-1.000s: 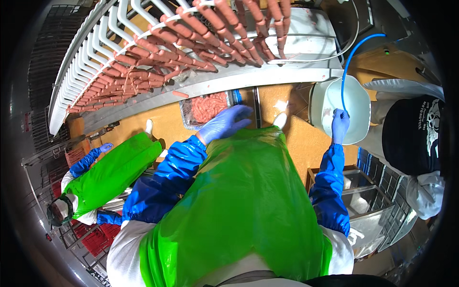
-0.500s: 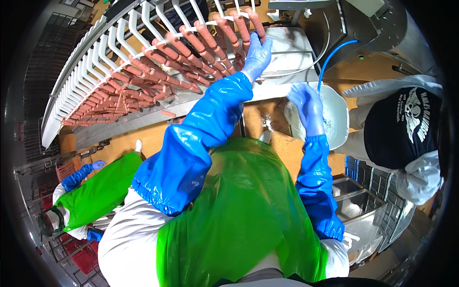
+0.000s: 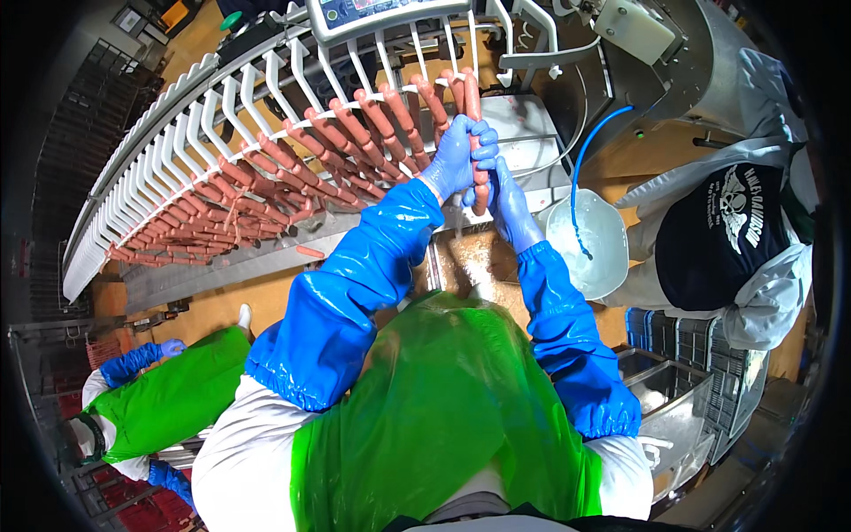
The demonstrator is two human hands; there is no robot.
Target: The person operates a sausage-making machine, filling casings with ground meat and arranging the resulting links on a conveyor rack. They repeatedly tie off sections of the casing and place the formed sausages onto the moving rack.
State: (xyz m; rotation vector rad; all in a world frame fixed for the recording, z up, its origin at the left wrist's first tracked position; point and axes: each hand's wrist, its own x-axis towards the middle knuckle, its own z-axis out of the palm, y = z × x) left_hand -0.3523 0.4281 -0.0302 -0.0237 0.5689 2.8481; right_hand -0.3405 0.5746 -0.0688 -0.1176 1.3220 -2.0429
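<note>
My left hand (image 3: pixel 454 158) in a blue glove is wrapped around a strand of pink sausage links (image 3: pixel 472 96) that hangs from the right end of a curved rack of white hooks (image 3: pixel 300 82). Against the lowest link (image 3: pixel 480 199) of that strand my right hand (image 3: pixel 516 206), gloved too, closes from the right, its thumb partly hidden behind the link. Many more linked sausages (image 3: pixel 257 182) hang in loops from the hooks to the left.
A metal ledge (image 3: pixel 177 277) runs below the rack, with one loose sausage (image 3: pixel 310 253) on it. At right stand a white bucket (image 3: pixel 612 244) with a blue hose (image 3: pixel 576 177) in it and a person in a dark shirt (image 3: pixel 722 235). Another person in a green apron (image 3: pixel 173 386) is at left.
My right hand has moved from beside the bucket up and left to the strand. My left hand has shifted down slightly and closed around the links. The view has tilted, showing a control panel.
</note>
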